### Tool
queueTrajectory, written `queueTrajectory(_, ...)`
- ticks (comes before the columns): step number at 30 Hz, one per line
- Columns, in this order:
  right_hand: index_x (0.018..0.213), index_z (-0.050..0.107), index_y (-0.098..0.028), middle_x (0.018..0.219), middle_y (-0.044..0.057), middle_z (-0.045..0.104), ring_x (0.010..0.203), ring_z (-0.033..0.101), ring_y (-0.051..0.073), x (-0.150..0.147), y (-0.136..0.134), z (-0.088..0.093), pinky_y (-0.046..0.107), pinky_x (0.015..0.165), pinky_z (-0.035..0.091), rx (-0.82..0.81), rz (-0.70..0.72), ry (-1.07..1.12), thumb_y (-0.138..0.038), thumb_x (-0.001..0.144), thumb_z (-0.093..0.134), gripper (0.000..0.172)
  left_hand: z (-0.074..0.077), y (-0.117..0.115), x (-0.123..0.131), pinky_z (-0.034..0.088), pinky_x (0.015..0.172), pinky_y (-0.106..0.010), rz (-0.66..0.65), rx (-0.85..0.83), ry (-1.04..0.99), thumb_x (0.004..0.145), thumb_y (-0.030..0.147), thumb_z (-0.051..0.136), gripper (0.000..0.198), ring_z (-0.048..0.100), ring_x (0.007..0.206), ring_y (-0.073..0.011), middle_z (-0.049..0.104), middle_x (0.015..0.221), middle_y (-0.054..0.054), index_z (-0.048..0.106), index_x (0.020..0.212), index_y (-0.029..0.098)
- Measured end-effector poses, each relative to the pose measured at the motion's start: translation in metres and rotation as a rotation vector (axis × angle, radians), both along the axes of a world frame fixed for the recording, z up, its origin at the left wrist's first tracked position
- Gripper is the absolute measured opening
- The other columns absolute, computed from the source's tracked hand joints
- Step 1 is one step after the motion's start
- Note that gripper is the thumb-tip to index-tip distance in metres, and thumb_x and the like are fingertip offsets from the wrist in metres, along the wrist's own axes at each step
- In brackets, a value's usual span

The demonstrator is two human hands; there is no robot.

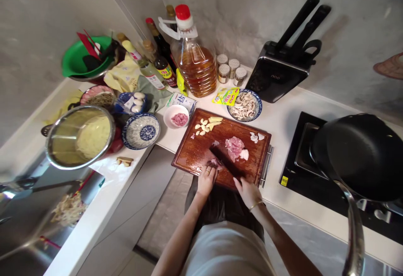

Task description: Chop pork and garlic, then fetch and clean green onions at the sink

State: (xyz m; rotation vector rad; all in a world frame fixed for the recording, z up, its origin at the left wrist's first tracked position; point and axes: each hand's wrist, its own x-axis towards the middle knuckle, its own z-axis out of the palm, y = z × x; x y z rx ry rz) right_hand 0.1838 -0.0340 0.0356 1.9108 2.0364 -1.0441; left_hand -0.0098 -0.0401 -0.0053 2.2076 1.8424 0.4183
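Observation:
A wooden cutting board [189, 150] lies at the counter's front edge. Near its front edge, my left hand [207, 180] is closed, fingertips pressing down a small piece of raw meat [215, 163]. My right hand [248, 191] grips a dark-bladed kitchen knife [227, 163] by its handle; the blade slants up-left beside that meat. Behind the blade sits a heap of cut pink meat [234, 147] with a whitish lump [244, 154] at its side. Peeled garlic cloves [202, 127] and pale yellow ginger slices [214, 121] rest at the board's back left.
Behind the board are a bowl of sliced mushrooms [244, 107] and a small bowl of meat [176, 116]. A large oil jug [197, 66] and a knife block [277, 74] stand further back. Left are a patterned bowl [132, 135] and a steel pot [59, 141]; right, a wok [362, 154].

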Motion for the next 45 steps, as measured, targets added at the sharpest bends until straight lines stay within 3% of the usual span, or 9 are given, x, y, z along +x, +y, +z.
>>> queueTrajectory(5,0.092,0.064,-0.017,0.088,0.008,0.068,0.082,0.063,0.017,0.033,0.004,-0.012,0.024,0.071,0.043,0.021,-0.198,0.207,-0.041,0.091,0.024,0.047,0.004,0.002,-0.003,0.044,0.093,-0.039,-0.025,0.0,-0.059,0.084,0.017,0.045,0.028,0.049,0.111,-0.0215,0.058,0.107,-0.01,0.05,0.112,0.019)
queueTrajectory(10,0.101,0.061,-0.017,0.102,0.009,0.065,0.097,0.059,0.018,0.018,0.005,0.001,0.026,0.083,0.041,0.131,-0.186,0.235,-0.041,0.091,0.027,0.043,0.008,-0.001,-0.003,0.045,0.092,-0.039,-0.009,0.025,-0.087,0.084,0.019,0.047,0.03,0.048,0.113,-0.0228,0.054,0.113,-0.012,0.05,0.114,0.019)
queueTrajectory(14,0.093,0.062,-0.017,0.084,0.009,0.068,0.078,0.064,0.018,-0.003,-0.006,0.01,0.024,0.069,0.042,0.097,-0.055,0.152,-0.041,0.091,0.027,0.042,0.013,-0.003,-0.002,0.046,0.09,-0.039,0.003,0.019,-0.096,0.082,0.026,0.051,0.032,0.046,0.115,-0.0246,0.051,0.118,-0.013,0.05,0.113,0.019)
queueTrajectory(19,0.087,0.061,-0.016,0.071,0.008,0.068,0.062,0.064,0.017,-0.019,-0.014,0.015,0.022,0.053,0.037,0.041,0.03,0.037,-0.041,0.091,0.026,0.043,0.01,-0.001,-0.003,0.044,0.093,-0.039,-0.049,0.055,-0.087,0.082,0.019,0.051,0.022,0.048,0.113,-0.0221,0.059,0.105,-0.009,0.054,0.104,0.018)
queueTrajectory(27,0.093,0.061,-0.016,0.073,0.01,0.068,0.063,0.065,0.018,-0.016,-0.012,0.017,0.022,0.054,0.038,-0.003,0.027,0.038,-0.039,0.091,0.028,0.041,-0.001,0.005,0.0,0.046,0.089,-0.042,-0.046,0.033,-0.055,0.083,0.018,0.047,0.014,0.051,0.107,-0.0228,0.059,0.101,-0.009,0.056,0.094,0.019)
queueTrajectory(36,0.085,0.061,-0.017,0.069,0.009,0.068,0.062,0.065,0.018,-0.016,-0.005,0.018,0.022,0.052,0.037,-0.051,0.028,0.09,-0.041,0.091,0.025,0.044,-0.002,0.005,0.002,0.045,0.089,-0.041,-0.027,0.029,-0.075,0.083,0.016,0.047,0.017,0.049,0.109,-0.023,0.059,0.103,-0.009,0.056,0.098,0.018)
queueTrajectory(40,0.09,0.061,-0.017,0.067,0.009,0.068,0.062,0.065,0.019,-0.013,-0.009,0.018,0.023,0.053,0.038,-0.081,0.019,0.071,-0.04,0.091,0.025,0.043,-0.003,0.005,0.003,0.046,0.087,-0.038,-0.009,0.039,-0.073,0.083,0.017,0.047,0.014,0.05,0.108,-0.0224,0.059,0.1,-0.009,0.057,0.093,0.017)
queueTrajectory(45,0.089,0.061,-0.016,0.07,0.011,0.068,0.063,0.066,0.02,-0.027,0.004,0.014,0.023,0.051,0.038,-0.045,0.052,0.05,-0.041,0.091,0.024,0.045,-0.003,0.004,0.001,0.047,0.084,-0.037,-0.024,0.02,-0.028,0.083,0.019,0.047,0.011,0.053,0.099,-0.0216,0.059,0.095,-0.008,0.057,0.088,0.018)
